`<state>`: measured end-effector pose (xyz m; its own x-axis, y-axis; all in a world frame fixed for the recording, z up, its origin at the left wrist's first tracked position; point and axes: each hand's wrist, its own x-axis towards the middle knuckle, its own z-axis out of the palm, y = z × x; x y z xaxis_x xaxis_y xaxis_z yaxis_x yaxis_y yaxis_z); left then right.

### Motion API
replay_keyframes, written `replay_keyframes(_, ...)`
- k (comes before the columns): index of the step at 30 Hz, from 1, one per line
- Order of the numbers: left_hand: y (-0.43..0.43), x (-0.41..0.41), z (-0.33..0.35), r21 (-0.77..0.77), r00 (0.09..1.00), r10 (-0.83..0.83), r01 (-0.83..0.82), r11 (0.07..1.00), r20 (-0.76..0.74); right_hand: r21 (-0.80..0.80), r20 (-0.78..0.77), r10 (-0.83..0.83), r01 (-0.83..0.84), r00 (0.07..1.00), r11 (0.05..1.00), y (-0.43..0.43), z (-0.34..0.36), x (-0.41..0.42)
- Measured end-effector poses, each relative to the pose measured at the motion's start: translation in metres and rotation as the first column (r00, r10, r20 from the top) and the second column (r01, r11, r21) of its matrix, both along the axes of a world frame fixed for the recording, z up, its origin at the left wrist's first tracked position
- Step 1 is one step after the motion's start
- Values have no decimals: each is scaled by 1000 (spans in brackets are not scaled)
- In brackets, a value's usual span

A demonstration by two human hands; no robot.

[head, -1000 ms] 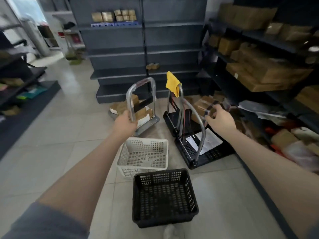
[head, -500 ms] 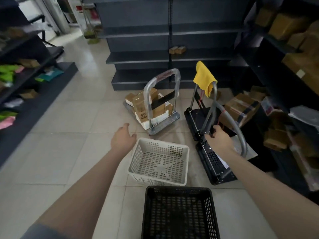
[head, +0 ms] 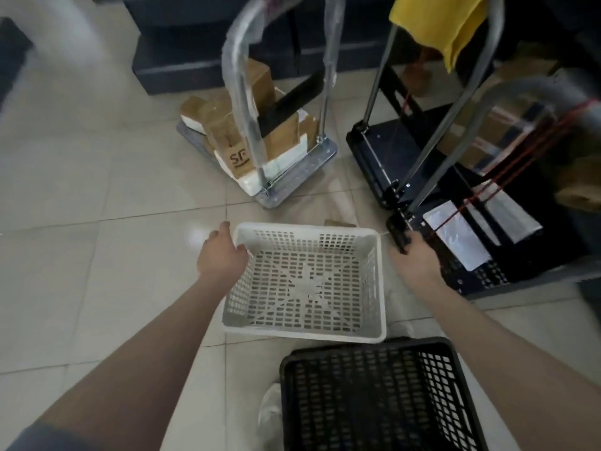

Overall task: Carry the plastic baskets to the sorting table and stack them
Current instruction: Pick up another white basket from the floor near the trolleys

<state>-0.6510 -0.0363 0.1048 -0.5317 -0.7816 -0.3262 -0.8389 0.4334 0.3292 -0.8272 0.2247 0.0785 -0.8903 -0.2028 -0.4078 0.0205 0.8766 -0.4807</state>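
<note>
White basket (head: 305,281) sits on the tiled floor (head: 97,196), centre of view, open side up, nothing in it. Black basket (head: 380,398) sits just nearer the person, slightly to the right; its far rim is close to the white one's near rim, can't tell if they touch.

Left hand (head: 222,255) is at the white basket's far-left corner, fingers curled over the rim there, thumb on the inside of the wall. Looks like a grip on the rim, though the fingertips are hidden.

Right hand (head: 414,258) is just off the basket's right side, not touching it. Its fingers are closed around the black corner of the black cart (head: 455,222), at the base of the cart's handle.

Beyond the baskets: a grey cart (head: 292,177) loaded with cardboard boxes (head: 234,131), its handle wrapped in clear plastic. A yellow cloth (head: 435,24) hangs over a handle at top right. Red cords (head: 507,177) run across the black cart; white sheets (head: 461,239) lie on its deck. A light shoe (head: 270,415) shows beside the black basket.
</note>
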Motion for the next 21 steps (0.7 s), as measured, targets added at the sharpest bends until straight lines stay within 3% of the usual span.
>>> replay_keyframes(7, -41, 6, -195, -7, 968, 5, -3, 1000, 251, 166, 96, -90, 73, 991, 984, -5, -188, -12)
replay_keyframes(11, -52, 8, -279, -2, 952, 60, -62, 998, 300, 223, 101, -151, 126, 983, 967, -6, -267, -14)
replay_keyframes(16, -69, 6, -339, -67, 960, 134, -121, 990, 246, 273, 37, -219, 201, 975, 941, -9, -324, -21)
replay_keyframes(21, -88, 6, -353, -143, 962, 141, -110, 984, 232, 305, -63, -171, 182, 983, 935, -7, -333, -24)
